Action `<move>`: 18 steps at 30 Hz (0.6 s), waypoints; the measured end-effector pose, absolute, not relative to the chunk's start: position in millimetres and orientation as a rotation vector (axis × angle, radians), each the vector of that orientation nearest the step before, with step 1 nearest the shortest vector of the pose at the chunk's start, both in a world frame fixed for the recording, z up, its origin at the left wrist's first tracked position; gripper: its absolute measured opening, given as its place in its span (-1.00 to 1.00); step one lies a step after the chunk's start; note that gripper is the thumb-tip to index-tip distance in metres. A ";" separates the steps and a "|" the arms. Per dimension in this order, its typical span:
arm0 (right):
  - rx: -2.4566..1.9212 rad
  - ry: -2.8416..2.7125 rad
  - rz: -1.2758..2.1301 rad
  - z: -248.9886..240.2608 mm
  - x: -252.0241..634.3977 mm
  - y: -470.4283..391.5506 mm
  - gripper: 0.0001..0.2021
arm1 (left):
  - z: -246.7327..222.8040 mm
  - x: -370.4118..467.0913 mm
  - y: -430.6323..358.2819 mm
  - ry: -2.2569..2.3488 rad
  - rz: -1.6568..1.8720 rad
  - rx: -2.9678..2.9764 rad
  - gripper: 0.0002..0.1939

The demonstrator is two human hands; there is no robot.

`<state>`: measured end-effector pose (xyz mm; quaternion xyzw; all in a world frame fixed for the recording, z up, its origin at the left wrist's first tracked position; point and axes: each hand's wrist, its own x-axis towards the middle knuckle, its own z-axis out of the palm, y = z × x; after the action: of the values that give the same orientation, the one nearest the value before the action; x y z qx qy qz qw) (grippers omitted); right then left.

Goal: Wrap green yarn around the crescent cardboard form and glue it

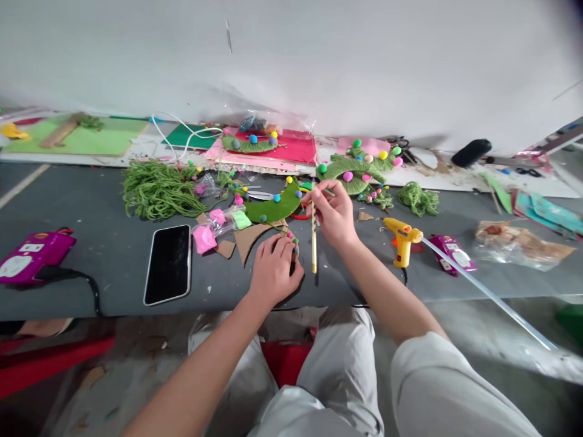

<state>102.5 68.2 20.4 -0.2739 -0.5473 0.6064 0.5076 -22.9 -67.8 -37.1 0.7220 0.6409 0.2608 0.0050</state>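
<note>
My right hand (334, 212) pinches a slim yellow pencil (314, 246) with dark marks near its upper end and holds it nearly upright above the table. My left hand (273, 267) is bent over a small brown cardboard piece (297, 249), its thumb apart from the fingers. Tiny coloured pom-poms (290, 235) show by its fingertips; how they are attached is unclear. Just beyond lies a green felt crescent (273, 209) with yellow and blue pom-poms along it. A curved cardboard offcut (249, 238) lies left of that hand.
A phone (167, 264), pink foam packets (204, 238) and green yarn (157, 189) lie to the left. Right are a yellow glue gun (403, 241) with a long glue stick (487, 294), and a purple box (452, 254). Yarn-wrapped wreaths (350, 170) sit behind, before a white wall.
</note>
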 end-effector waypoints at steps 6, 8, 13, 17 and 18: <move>-0.616 -1.251 1.872 -14.0 128.4 78.9 -0.66 | -34.7 -20.3 -70.9 2.037 0.777 2.269 -0.70; -0.601 -1.265 1.872 -18.0 130.4 79.5 -0.65 | -34.8 -19.5 -71.6 2.049 0.762 2.263 -0.68; -0.567 -1.370 1.837 -19.8 130.1 74.9 -0.86 | -37.7 -19.4 -71.3 2.121 0.672 2.262 -0.66; -0.705 -1.831 1.764 -21.2 134.5 74.9 -0.74 | -37.9 -20.8 -70.3 2.130 0.596 2.275 -0.66; -0.745 -1.950 1.748 -20.4 136.4 74.3 -0.73 | -37.7 -21.3 -69.9 2.122 0.591 2.278 -0.66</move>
<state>136.4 74.3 -20.4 -0.2676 -0.7004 0.6282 0.2080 -21.3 -69.9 -37.7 0.7188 0.6696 0.1864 -0.0139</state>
